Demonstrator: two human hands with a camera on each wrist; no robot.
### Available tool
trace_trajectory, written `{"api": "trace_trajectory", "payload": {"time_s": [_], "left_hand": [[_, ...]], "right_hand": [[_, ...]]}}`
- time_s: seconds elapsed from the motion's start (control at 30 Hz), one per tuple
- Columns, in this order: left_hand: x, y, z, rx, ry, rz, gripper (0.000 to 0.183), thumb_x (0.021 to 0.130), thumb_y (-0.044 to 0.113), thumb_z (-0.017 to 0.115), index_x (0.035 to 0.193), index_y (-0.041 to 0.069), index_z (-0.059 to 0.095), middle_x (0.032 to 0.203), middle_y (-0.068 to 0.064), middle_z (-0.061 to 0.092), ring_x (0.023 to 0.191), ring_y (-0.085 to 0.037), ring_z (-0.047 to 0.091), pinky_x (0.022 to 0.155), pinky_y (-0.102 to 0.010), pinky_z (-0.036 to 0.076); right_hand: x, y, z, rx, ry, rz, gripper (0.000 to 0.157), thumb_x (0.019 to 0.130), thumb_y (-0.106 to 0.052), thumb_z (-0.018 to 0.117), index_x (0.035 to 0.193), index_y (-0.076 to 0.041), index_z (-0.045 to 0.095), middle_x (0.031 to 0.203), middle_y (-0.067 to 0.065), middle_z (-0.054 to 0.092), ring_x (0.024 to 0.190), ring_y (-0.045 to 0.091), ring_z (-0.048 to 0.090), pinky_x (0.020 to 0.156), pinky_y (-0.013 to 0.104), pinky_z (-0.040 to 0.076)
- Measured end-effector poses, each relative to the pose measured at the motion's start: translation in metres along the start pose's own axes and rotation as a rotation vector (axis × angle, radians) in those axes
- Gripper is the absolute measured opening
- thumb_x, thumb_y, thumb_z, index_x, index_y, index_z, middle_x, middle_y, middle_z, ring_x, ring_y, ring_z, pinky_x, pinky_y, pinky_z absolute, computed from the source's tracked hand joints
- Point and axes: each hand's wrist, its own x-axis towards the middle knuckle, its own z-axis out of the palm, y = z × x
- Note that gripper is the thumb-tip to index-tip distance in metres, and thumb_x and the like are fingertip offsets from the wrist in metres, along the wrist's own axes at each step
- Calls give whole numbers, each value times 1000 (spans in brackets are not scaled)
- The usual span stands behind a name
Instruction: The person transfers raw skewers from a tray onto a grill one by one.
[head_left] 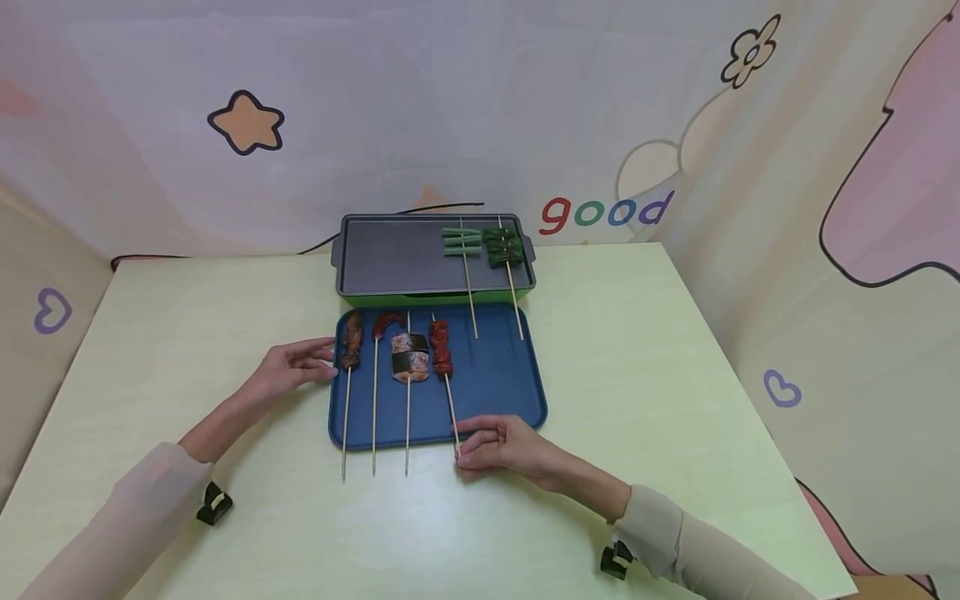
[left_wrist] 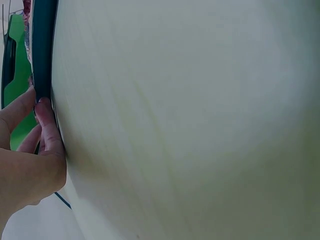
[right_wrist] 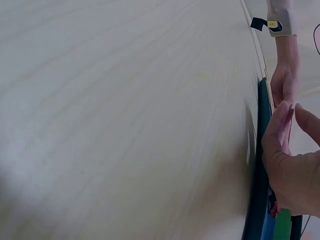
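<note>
My left hand (head_left: 292,367) touches the left rim of the blue tray (head_left: 487,392) with fingers fairly straight; the left wrist view shows its fingertips at that rim. With thumb and fingers, my right hand (head_left: 506,446) pinches the lower stick of a red meat skewer (head_left: 441,346) lying on the tray. Left of it lie a skewer of pale pieces with dark bands (head_left: 410,358), a curved red sausage-like skewer (head_left: 386,322) and a brown meat skewer (head_left: 351,342). Their stick ends stick out past the tray's near edge.
Behind the tray stands a green grill with a dark plate (head_left: 390,254). A green-stalk skewer (head_left: 462,242) and a leafy-green skewer (head_left: 504,246) lie on its right side, sticks reaching over the tray. A black cord (head_left: 318,244) runs behind it along the patterned curtain.
</note>
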Motion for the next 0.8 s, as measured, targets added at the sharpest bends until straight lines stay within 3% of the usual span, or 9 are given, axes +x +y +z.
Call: {"api": "trace_trajectory", "payload": {"time_s": [0.3,0.8], "left_hand": [[1,2,1,18,3,1,63,99,19,68,155,4,42,138,-25,59,90,9,63,81,-12,47],[-1,2,2,4,1,9,63,99,17,68,155,3,42,139,-27,56,90,10,64,82,-12,47]], "right_hand": [[-1,0,-1,4,-8,0,57,93,8,67,146,9,46,100,0,75,94,12,74,93,35,59],[-7,3,-8,-38,1,-25,55,91,6,70,142,11,49,104,0,73,94,8,72,89,23,58]]}}
